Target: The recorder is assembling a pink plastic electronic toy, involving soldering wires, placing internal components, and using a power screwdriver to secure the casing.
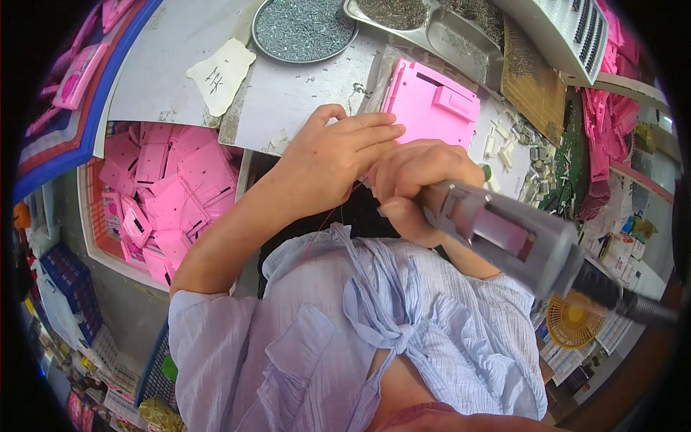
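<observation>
A pink plastic case (432, 108) lies on the worktop in front of me, with a raised block and a dark slot on its upper face. My left hand (342, 155) reaches across its near left corner, fingertips on the pink surface and thumb hidden. Close beside it, my right hand (425, 180) is wrapped round the front end of a grey electric screwdriver (515, 234). The screwdriver's tip is hidden behind my hands. A thin red wire hangs below my left wrist.
A round metal tray (306, 29) of screws and a divided metal tray (461, 43) of small parts stand at the back. At left, a bin (90, 216) holds many pink cases. Small white and metal pieces (529, 162) lie scattered right of the case, near a brown board (533, 83).
</observation>
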{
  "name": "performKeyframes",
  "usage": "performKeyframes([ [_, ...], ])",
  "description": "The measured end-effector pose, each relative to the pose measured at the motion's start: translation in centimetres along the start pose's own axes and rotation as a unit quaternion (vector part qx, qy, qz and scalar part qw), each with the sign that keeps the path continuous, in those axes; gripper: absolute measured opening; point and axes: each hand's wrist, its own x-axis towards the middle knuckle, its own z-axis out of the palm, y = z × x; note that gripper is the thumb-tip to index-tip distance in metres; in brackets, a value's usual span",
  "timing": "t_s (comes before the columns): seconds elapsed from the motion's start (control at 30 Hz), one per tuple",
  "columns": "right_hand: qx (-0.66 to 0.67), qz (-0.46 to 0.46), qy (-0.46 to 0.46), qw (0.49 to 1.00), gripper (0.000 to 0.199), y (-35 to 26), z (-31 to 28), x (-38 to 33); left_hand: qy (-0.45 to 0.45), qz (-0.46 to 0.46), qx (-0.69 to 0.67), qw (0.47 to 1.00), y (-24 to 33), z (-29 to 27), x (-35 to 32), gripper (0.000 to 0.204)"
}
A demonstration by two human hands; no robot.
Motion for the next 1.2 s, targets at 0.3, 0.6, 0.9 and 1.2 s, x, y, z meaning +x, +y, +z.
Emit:
performKeyframes([
  [0.3, 0.115, -0.056, 0.171, 0.977, 0.027, -4.5, -9.2, -0.7, 0.055, 0.069, 0.006, 0.996, 2.0, 2.1, 5.2, 0.036],
  [0.6, 0.040, -0.024, 0.243, 0.969, 0.013, -1.4, -13.4, -3.5, 0.021, 0.059, 0.101, 0.993, 3.1, 4.6, 7.1, 0.033],
  [0.9, -0.018, 0.038, 0.217, 0.975, 0.020, -2.6, -11.8, -4.2, 0.020, 0.051, 0.102, 0.993, 3.1, 4.8, 6.7, 0.035],
  [1.2, 0.039, 0.004, 0.236, 0.971, 0.018, -4.4, -10.3, -4.8, 0.110, -0.024, 0.047, 0.993, 2.4, 2.2, 10.3, 0.034],
])
